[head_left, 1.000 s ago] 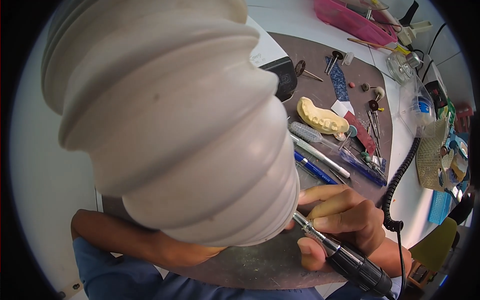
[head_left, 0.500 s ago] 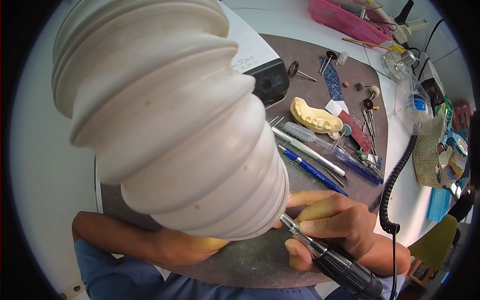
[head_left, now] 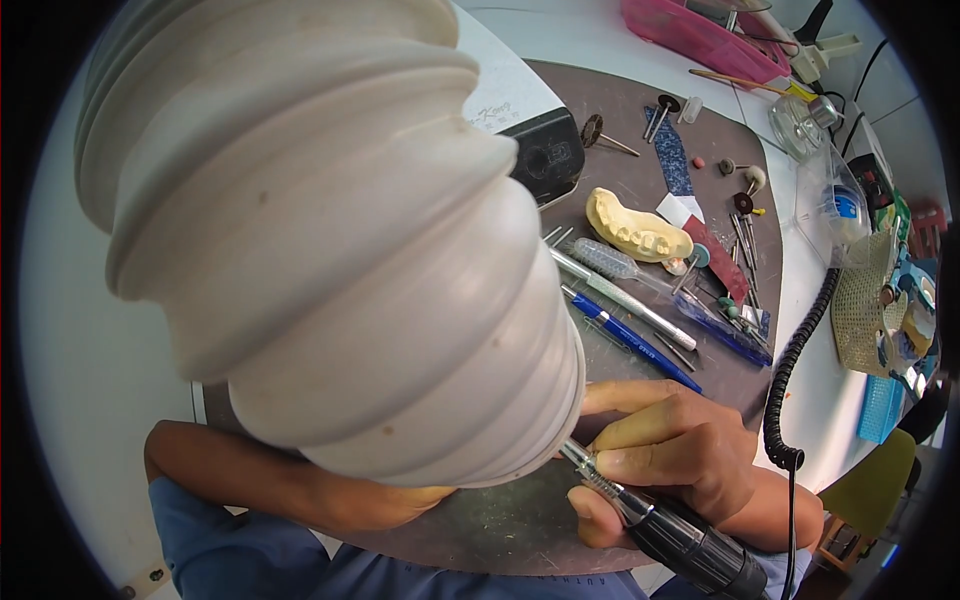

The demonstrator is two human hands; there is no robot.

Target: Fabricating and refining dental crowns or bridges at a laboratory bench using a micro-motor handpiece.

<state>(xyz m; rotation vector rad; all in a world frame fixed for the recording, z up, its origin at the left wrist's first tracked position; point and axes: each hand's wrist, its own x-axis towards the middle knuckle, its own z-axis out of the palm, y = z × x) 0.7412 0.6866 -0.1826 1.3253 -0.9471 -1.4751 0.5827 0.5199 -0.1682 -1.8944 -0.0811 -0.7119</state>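
My right hand (head_left: 680,450) is closed around a black and silver rotary handpiece (head_left: 690,550), its metal nose pinched between thumb and fingers. The tip of the handpiece passes behind the mouth of a wide white corrugated hose (head_left: 400,270). That hose covers much of the view and hides whatever lies at its opening. My left hand (head_left: 385,505) shows only its wrist side below the hose; its fingers are hidden behind the hose's rim. Beyond my right hand lie a blue mechanical pencil (head_left: 632,338) and a silver knife-like handle (head_left: 625,297).
A cream dental cast (head_left: 637,228) rests on the dark mat (head_left: 560,90) among several burs and polishing wheels, with a red strip (head_left: 716,260) alongside. A black coiled cord (head_left: 790,370) hangs at the right, near a woven basket (head_left: 862,310). A pink tray (head_left: 700,38) stands at the back.
The hose appears slightly larger and a little lower, and the things on the mat sit slightly further right in view. Both hands hold nearly the same pose.
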